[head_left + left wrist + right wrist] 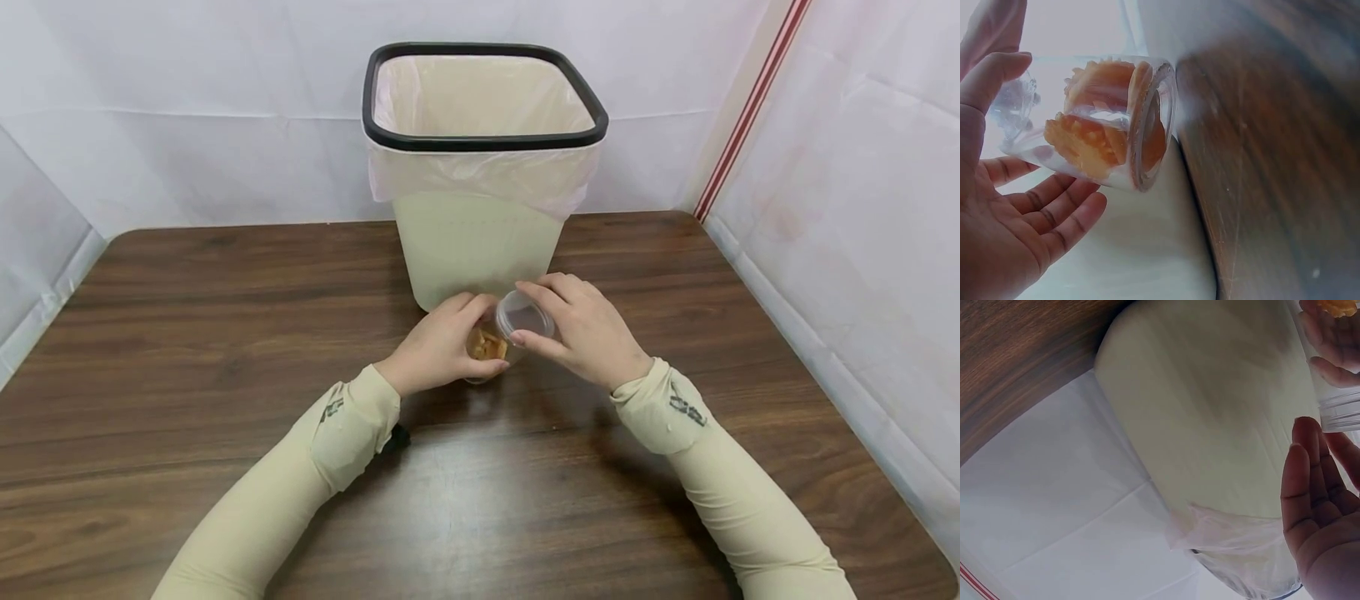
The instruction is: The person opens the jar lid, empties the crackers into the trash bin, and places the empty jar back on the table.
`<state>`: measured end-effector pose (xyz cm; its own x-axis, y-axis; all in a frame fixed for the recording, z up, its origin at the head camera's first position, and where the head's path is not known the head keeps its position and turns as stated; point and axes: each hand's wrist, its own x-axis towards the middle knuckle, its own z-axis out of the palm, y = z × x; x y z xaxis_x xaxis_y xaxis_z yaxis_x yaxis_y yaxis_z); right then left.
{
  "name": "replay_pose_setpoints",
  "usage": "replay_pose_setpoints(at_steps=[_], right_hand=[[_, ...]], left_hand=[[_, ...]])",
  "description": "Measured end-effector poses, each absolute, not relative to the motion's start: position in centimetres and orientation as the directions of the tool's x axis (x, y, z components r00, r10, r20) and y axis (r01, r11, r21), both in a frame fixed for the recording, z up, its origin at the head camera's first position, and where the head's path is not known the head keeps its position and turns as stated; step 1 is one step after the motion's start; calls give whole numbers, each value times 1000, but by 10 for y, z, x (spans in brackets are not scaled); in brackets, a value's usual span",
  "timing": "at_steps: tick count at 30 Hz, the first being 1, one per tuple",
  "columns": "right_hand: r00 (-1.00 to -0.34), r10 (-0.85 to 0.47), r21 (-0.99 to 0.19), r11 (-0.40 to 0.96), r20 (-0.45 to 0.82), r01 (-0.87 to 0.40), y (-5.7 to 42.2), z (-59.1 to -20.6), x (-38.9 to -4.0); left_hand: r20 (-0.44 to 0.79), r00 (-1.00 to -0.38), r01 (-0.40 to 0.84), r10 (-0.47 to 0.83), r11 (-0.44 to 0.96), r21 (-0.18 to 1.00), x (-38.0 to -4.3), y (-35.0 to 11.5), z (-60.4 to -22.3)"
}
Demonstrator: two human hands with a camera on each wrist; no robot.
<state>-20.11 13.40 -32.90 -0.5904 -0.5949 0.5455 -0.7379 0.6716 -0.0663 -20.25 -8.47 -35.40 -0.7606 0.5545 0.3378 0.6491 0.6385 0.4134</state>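
A clear plastic jar [1116, 125] holds several orange-brown, ridged snack pieces [487, 346]. My left hand [447, 342] grips the jar from its left side, thumb in front and fingers behind. In the left wrist view, the jar's base is close to the wooden tabletop. At the jar's upper end is a clear round lid [523, 315], tilted, with ridges along its side in the right wrist view. My right hand [585, 332] holds this lid between thumb and fingers. Whether the lid is apart from the jar, I cannot tell.
Right behind the hands stands a cream trash bin [480, 242] with a black rim [487, 143] and a pale pink liner bag [480, 171]. A dark object [397, 437] shows beside the left wrist. White sheeting [225, 150] surrounds the wooden table [187, 333].
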Motion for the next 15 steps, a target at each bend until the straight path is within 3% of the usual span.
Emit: replay_pose_setpoints(at_steps=[15], right_hand=[[-587, -604, -97, 647, 539, -756, 134, -327, -199]], left_hand=[[334, -764, 646, 553, 646, 407, -201, -83, -355]])
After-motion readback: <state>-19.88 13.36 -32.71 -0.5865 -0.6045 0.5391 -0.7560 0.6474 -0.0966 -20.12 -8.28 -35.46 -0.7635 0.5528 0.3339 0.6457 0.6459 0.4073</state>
